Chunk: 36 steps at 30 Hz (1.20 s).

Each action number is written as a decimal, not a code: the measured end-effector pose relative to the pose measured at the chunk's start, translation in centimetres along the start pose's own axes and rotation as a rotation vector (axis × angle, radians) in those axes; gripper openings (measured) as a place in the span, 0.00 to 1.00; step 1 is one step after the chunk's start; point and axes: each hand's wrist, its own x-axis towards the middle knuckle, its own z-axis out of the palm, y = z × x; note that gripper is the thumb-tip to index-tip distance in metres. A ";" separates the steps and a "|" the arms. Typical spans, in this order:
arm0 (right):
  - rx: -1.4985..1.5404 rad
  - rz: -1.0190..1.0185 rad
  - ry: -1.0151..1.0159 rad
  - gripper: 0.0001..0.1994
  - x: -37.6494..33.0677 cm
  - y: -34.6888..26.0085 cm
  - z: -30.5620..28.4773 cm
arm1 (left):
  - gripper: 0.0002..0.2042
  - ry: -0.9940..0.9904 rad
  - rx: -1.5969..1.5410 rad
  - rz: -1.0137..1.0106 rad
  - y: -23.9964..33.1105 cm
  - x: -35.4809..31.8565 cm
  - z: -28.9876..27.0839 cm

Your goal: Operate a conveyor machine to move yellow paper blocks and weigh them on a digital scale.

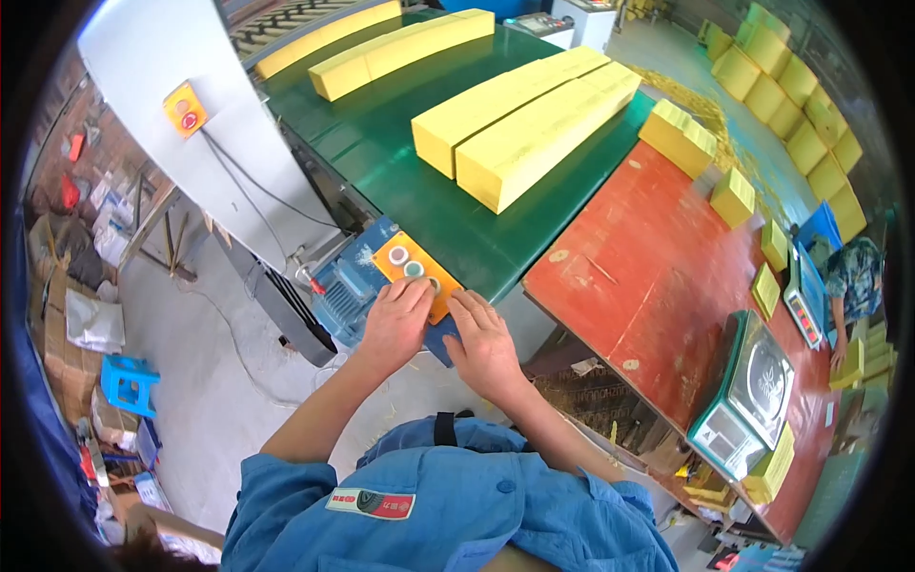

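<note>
A yellow control box with several round buttons sits on a blue motor housing beside the green conveyor. My left hand lies over the box's near left edge, its fingers stretched toward the buttons and partly covering the lower ones. Whether a finger presses one, I cannot tell. At the box's near right corner rests my right hand, fingers extended and thumb apart. Neither hand shows anything held. On the green belt beyond them lie two long yellow blocks side by side, and another long yellow block farther left.
A grey machine column with a red stop button rises at left. To the right, a red table bears yellow stacks and a scale. Another person works at far right. A blue stool stands left.
</note>
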 end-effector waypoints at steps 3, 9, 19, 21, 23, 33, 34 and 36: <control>-0.004 0.024 0.013 0.29 -0.2 -0.1 0.6 | 0.18 0.001 -0.001 0.032 -0.2 0.1 -0.2; -0.014 0.045 0.052 0.29 -0.7 -0.5 1.1 | 0.19 -0.041 0.002 0.053 -0.4 0.3 -0.5; -0.028 0.083 0.046 0.28 -0.8 -1.5 1.8 | 0.21 -0.054 -0.009 0.101 -1.2 0.0 -0.4; -0.023 0.087 0.053 0.28 -0.9 -1.6 1.7 | 0.20 -0.051 -0.006 0.102 -1.2 0.0 -0.5; -0.020 0.095 0.052 0.28 -1.1 -1.8 1.4 | 0.19 -0.053 -0.013 0.112 -1.1 0.3 -0.9; -0.050 0.253 0.227 0.28 -5.5 -0.6 -3.6 | 0.13 -0.114 0.009 0.123 1.2 3.4 -1.6; -0.055 0.268 0.262 0.27 -6.2 -0.3 -4.0 | 0.14 -0.101 0.006 0.137 2.1 4.2 -1.3; -0.088 0.322 0.314 0.26 -7.9 0.3 -4.6 | 0.17 -0.085 -0.103 0.203 5.0 6.0 -0.5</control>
